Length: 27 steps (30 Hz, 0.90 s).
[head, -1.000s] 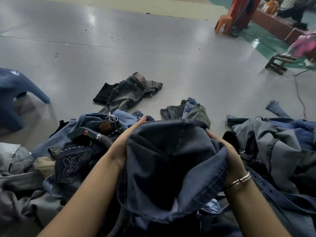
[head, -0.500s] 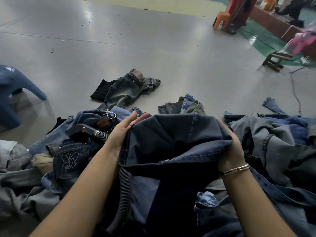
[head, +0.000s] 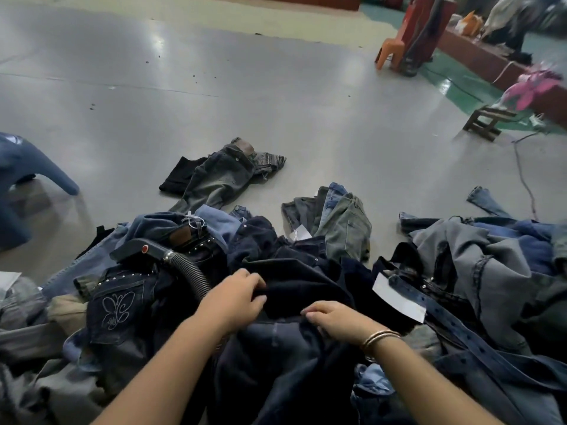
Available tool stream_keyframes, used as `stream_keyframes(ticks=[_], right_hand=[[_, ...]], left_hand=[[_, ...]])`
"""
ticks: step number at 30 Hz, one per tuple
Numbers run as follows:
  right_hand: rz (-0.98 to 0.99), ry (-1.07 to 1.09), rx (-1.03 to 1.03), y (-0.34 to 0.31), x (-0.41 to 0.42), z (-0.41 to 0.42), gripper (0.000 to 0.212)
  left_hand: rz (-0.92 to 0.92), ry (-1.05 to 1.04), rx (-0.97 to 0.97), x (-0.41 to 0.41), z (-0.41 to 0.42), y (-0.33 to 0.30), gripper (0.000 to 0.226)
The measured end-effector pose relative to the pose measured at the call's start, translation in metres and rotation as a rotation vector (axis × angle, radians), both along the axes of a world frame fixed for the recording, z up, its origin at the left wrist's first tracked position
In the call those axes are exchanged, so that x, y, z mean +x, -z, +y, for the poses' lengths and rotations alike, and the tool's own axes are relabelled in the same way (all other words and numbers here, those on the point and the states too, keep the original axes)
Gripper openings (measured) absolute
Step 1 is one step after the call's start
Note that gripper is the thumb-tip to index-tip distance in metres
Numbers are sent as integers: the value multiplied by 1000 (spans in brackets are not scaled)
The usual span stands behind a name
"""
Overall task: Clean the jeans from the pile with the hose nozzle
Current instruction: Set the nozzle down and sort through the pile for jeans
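Note:
A dark navy pair of jeans [head: 294, 289] lies on top of the pile of jeans [head: 478, 271] in front of me. My left hand [head: 236, 299] grips a fold of its dark cloth with curled fingers. My right hand [head: 334, 320], a bangle on its wrist, pinches the same cloth just to the right. The black hose nozzle [head: 135, 250] with a red button lies on the pile to the left, and its ribbed hose [head: 190, 271] runs down behind my left hand. Neither hand touches the nozzle.
A lone pair of grey jeans [head: 221, 176] lies spread on the grey floor [head: 276, 102] beyond the pile, with a small folded stack [head: 340, 216] to its right. A blue plastic chair [head: 21, 167] stands at left, a wooden stool [head: 484, 121] and a cable [head: 524, 176] at right.
The dark jeans that both hands held up and spread open have come down onto the pile. My hands have moved lower and closer together, gripping the cloth.

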State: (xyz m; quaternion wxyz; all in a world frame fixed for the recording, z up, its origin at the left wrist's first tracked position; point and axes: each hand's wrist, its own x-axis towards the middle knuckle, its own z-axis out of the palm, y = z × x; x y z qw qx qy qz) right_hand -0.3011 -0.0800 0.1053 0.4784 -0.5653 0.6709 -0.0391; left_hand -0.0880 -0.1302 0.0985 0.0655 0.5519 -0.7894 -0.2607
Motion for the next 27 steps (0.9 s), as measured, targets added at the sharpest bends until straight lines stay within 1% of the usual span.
stream_keyframes(ticks=[1,3,6,7,8,9,10,11,12,13,14,15,17,18,19,22,24,25,26,27], right_hand=[[51,45,18,15,1,-9,33],[176,83,-47,37,1,-33,53],[478,-40,-262,58,8,-75,88],[562,-80,-290,66,10,-87,98],[616,-99,-267,74,12,-97,103],[607,-83,-204,83,14,-103,103],[539,-62,-123,91,18,-104,96],[448,-86,-59,96,27,-97,82],[390,-189,-23,101,41,-84,64],[362,-319,-6,108,56,-66,51],[327,-449,6,113,71,-46,44],[275,-569,42,116,85,-27,41],[189,-774,111,116,102,0,39],[163,-831,136,115,105,7,37],[138,-837,141,114,105,11,36],[136,-778,107,107,103,13,36],[193,-760,85,105,105,16,39],[213,-714,70,105,105,12,38],[221,-623,4,103,103,2,37],[225,-466,-120,103,99,-14,33]], left_hand=[[-77,45,99,0,2,14,31],[-177,55,240,2,-1,37,35],[-279,79,373,7,4,65,39],[-285,65,375,7,4,72,40],[-240,16,375,6,2,74,39],[-146,-60,352,3,-1,76,38],[-42,-166,353,2,-5,74,38],[70,-276,373,3,-11,71,39],[175,-398,397,5,-17,70,43],[232,-505,421,9,-22,71,50],[251,-582,446,15,-25,73,58],[248,-643,478,23,-25,75,65],[179,-715,544,34,-19,83,78],[130,-726,576,36,-13,85,83],[82,-728,601,37,-8,87,88],[23,-735,616,38,1,88,95],[-45,-717,577,39,4,88,88],[-86,-693,561,39,4,89,83],[-118,-668,555,38,4,90,80],[-138,-641,557,39,4,91,78]])
